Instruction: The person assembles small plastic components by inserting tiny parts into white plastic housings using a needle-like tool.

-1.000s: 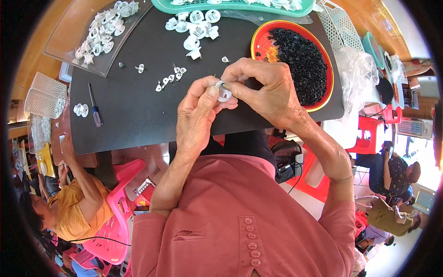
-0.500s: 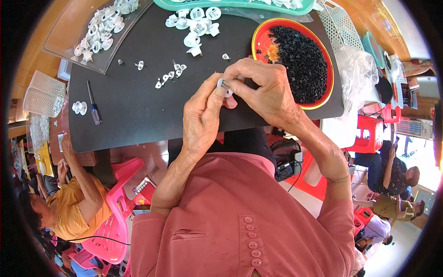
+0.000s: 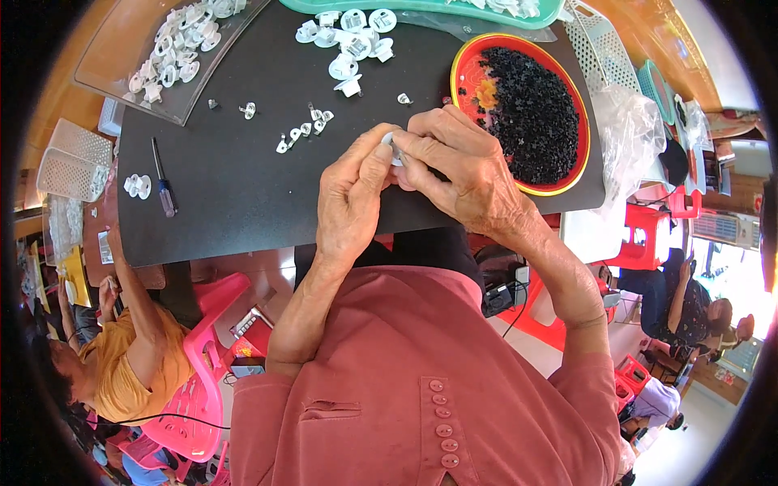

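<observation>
A small white round plastic part is pinched in my left hand, above the near half of the dark table. My right hand closes on the same part from the other side, thumb and forefinger pressed against it. The fingers cover most of the part, so any smaller piece between them is hidden. Beyond my hands lie several small white and clear pieces in a loose row. Right of my right hand stands a red round tray with a yellow rim, half full of tiny black pieces.
White round parts are heaped at the back, near a green tray. A clear bin of similar parts stands back left. A screwdriver lies at left beside two white parts. A person in yellow sits at left.
My right fingers have moved in closer over the white round part and now hide more of it. A grey pin-like bit seen between the fingers before is out of sight.
</observation>
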Available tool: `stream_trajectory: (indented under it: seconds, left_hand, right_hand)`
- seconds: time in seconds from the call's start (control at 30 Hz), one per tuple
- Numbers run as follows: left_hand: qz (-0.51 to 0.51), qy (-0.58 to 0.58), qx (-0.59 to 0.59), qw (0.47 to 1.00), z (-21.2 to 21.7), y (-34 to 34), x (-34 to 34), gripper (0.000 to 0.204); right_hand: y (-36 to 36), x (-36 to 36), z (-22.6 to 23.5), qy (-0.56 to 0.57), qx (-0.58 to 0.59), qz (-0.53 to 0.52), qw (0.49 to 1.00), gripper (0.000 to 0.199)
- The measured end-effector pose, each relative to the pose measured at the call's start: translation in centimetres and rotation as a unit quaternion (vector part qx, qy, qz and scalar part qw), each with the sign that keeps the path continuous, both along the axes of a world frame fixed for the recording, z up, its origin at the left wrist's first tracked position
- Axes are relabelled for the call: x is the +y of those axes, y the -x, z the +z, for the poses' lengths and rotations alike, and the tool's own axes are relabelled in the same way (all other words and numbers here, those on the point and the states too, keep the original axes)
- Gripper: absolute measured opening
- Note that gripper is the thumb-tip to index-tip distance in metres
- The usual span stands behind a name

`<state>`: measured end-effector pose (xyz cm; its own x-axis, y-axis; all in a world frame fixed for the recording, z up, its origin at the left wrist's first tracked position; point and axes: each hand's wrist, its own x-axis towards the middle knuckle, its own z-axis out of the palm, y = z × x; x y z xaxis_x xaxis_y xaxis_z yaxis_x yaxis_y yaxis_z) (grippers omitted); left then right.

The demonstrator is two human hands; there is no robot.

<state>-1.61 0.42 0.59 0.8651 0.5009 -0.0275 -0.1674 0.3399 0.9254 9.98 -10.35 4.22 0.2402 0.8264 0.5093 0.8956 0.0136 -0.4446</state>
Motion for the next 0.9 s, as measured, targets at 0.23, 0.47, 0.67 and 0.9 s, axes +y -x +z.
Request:
stream_trajectory:
  seconds: [0.23,0.47,0.67,0.9]
  left_hand:
    - [-0.062,0.033,-0.030,0.997,-0.3,0.0,0.6,0.032]
    - [-0.062,0.074,-0.020,0.995,-0.3,0.1,0.8,0.033]
    - [-0.096,0.080,0.005,0.992,-0.5,0.3,1.3,0.033]
    - [-0.148,0.093,-0.011,0.985,-0.3,0.3,1.8,0.034]
  right_hand:
    - [-0.4,-0.8,0.5,0.003,0.162,0.003,0.987,0.022]
    - [0.2,-0.1,0.7,-0.060,0.114,-0.031,0.991,0.024]
    - [-0.3,-0.3,-0.1,-0.056,0.132,-0.003,0.990,0.027]
    - [-1.0,-0.8,1.3,0.019,0.120,0.061,0.991,0.032]
